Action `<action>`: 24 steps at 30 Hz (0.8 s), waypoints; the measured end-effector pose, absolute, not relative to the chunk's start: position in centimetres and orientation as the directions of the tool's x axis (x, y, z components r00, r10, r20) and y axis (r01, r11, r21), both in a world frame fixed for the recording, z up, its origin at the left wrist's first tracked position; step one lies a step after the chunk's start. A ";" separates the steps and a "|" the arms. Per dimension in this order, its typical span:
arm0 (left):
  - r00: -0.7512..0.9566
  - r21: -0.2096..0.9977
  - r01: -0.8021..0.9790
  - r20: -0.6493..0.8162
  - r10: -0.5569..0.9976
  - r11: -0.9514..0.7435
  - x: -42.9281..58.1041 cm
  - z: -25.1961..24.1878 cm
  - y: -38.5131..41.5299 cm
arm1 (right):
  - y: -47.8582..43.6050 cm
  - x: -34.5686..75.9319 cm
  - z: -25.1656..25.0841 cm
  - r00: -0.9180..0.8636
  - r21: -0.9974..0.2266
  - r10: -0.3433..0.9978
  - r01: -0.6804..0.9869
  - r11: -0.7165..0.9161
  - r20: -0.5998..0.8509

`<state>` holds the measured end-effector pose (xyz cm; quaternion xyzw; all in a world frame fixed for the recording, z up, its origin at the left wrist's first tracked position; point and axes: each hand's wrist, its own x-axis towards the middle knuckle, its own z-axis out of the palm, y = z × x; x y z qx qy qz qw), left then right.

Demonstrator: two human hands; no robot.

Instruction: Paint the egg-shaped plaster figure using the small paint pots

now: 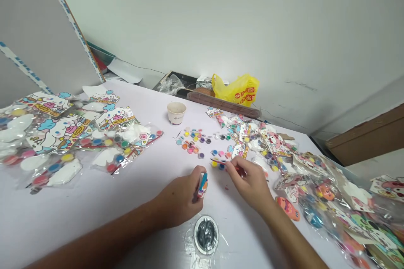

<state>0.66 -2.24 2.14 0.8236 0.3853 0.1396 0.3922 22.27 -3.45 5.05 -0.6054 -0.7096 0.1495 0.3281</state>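
Between the thumb and fingers of my left hand (181,196) is a small painted figurine (203,185), blue at the top with orange and white below. It is held edge-on, so its front is mostly hidden. My right hand (251,181) pinches a thin red paintbrush (218,161), whose tip points left over the paint pots. Several small paint pots (193,135) in many colours stand in joined strips beyond both hands. A white paper cup (176,113) stands upright behind them. Near my right forearm lies an orange painted figurine (288,209).
Clear bags (116,153) of white figures, paints and cartoon cards cover the left side. More such bags (315,193) spread along the right. A round black cable cover (206,234) is taped near the front. A yellow plastic bag (236,90) lies at the back by the wall.
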 end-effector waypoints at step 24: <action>0.654 0.750 0.541 -0.091 0.751 -0.380 0.6 2.2 -1.9 | 7.0 20.1 4.2 -0.016 -0.530 0.994 0.845 0.069 0.104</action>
